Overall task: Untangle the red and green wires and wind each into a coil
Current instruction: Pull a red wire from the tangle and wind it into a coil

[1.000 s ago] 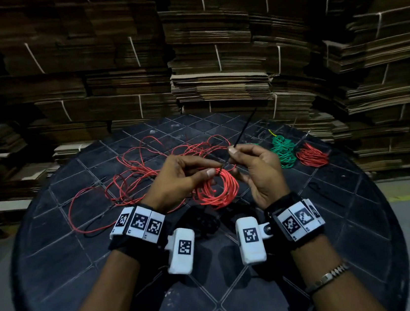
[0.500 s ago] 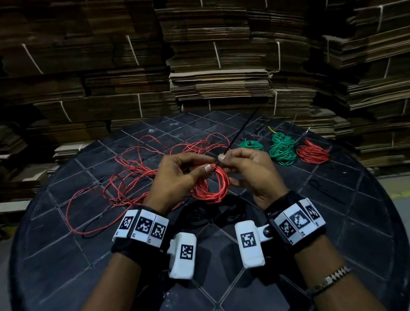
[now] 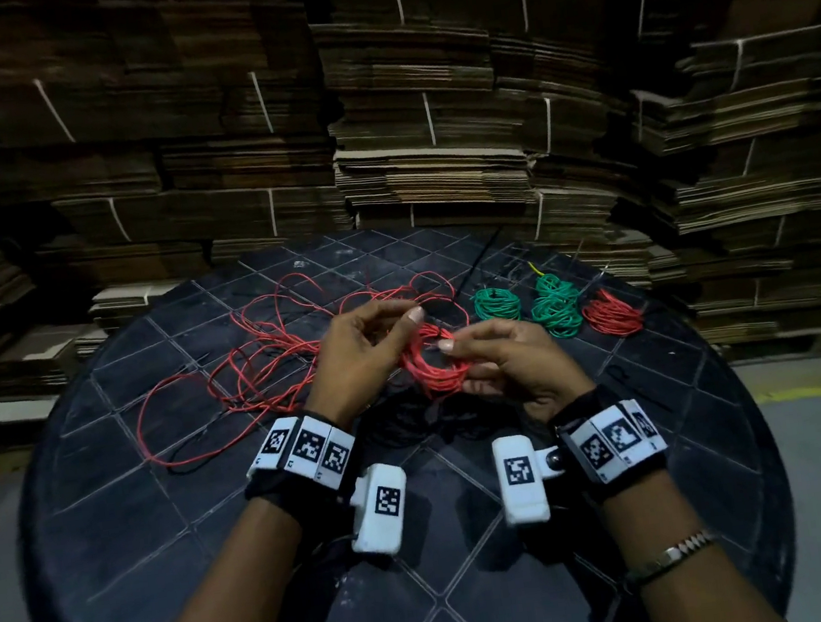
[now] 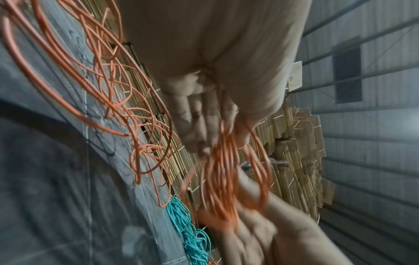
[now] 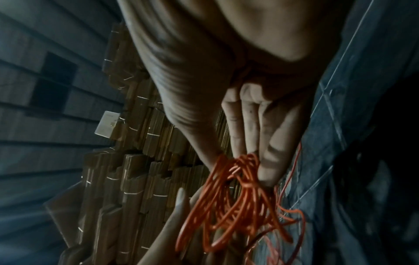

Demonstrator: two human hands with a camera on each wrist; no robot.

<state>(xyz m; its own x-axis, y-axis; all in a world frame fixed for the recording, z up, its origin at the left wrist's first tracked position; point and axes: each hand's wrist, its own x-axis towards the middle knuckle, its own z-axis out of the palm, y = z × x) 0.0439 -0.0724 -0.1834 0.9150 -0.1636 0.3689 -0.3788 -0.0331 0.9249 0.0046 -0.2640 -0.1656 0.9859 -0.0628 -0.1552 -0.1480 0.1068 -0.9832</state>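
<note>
A half-wound red wire coil hangs just above the black table, held between both hands. My left hand pinches its upper left side, thumb raised. My right hand grips its right rim with curled fingers. The rest of this red wire trails off left in loose loops on the table. The left wrist view shows the blurred coil under my left fingers. In the right wrist view my right fingers clamp the coil.
Finished coils lie at the back right: two green coils and a red coil. A thin black strip lies beyond the hands. Stacks of flattened cardboard wall in the far side of the table.
The hands have closed in on the coil. My right hand has shifted from the thin black strip down to the coil's right rim, and a green coil behind it now shows.
</note>
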